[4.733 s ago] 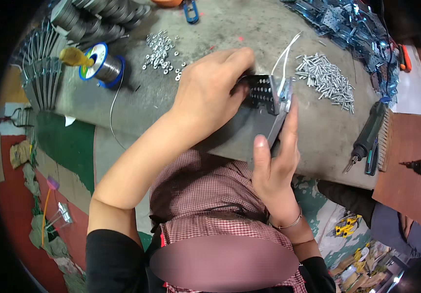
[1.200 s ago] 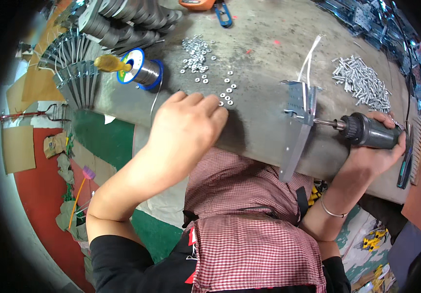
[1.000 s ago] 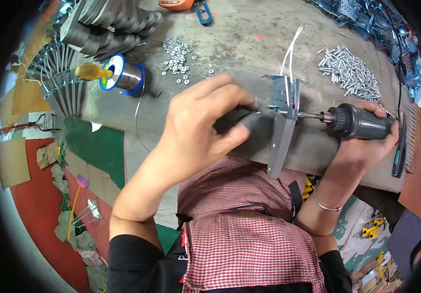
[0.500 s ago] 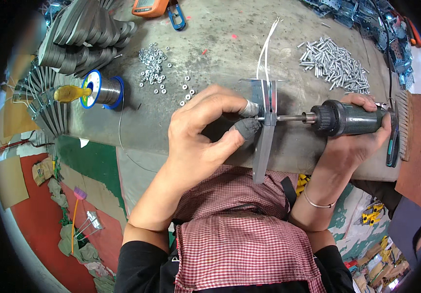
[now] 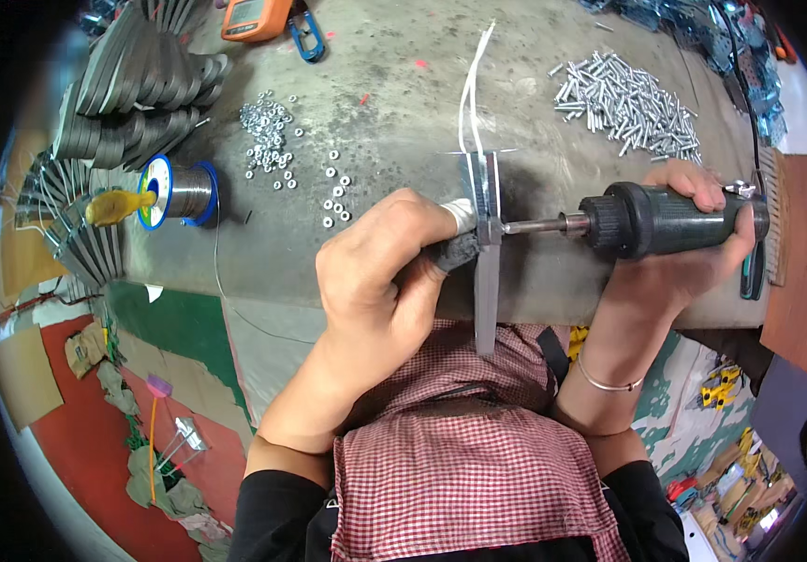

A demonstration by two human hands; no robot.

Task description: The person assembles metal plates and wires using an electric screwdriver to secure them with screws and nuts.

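Wrapped fingertips of my left hand (image 5: 371,258) press together against the left face of a flat grey metal strip assembly (image 5: 486,290). What lies between those fingertips is hidden. The assembly stands on edge near the table's front, and two white wires (image 5: 472,94) run from its far end. My right hand (image 5: 666,272) is wrapped around a dark green power screwdriver (image 5: 670,222), held level. Its long bit (image 5: 535,226) points left and meets the assembly's right face, opposite my left fingertips.
Loose nuts (image 5: 268,131) lie left of centre on the grey table (image 5: 394,112); a pile of small bolts (image 5: 623,103) is at the far right. A solder spool (image 5: 179,192), a yellow-handled tool (image 5: 121,206) and stacked grey strips (image 5: 132,94) stand left. An orange meter (image 5: 256,17) is behind.
The fingers of my left hand have closed tighter against the assembly, hiding the bolt end that showed between them. The assembly and bit sit slightly farther left in view, as does the table.
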